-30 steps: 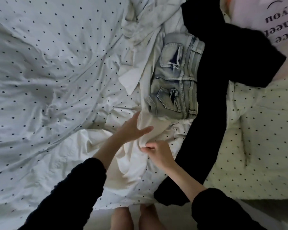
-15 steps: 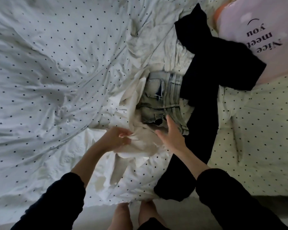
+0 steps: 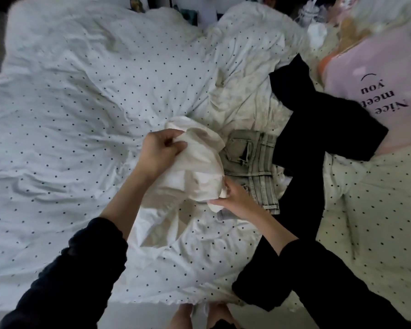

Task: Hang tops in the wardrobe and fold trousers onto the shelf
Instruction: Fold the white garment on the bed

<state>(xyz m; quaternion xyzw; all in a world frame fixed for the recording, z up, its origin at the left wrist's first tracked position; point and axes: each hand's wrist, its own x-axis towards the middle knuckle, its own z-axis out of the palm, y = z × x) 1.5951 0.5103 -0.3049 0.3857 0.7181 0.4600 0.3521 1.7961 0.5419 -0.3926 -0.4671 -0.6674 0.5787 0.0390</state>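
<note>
White top [image 3: 199, 162] gripped by both hands; pink shirt [image 3: 377, 74] reads "Nice meet you".

Both arms reached forward, dark sleeves pushed up off the forearms. Left hand [image 3: 158, 151] was raised, fingers curled, pinching white cloth [image 3: 199, 167] (thumb on top). Right hand [image 3: 237, 200] sat lower, its grip closed on the same cloth's lower edge.

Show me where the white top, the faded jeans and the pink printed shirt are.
white top [image 3: 199, 167], head view, on the bunched cloth between the two hands
faded jeans [image 3: 252, 160], head view, beside the back pocket
pink printed shirt [image 3: 370, 67], head view, on plain cloth above the lettering
</note>
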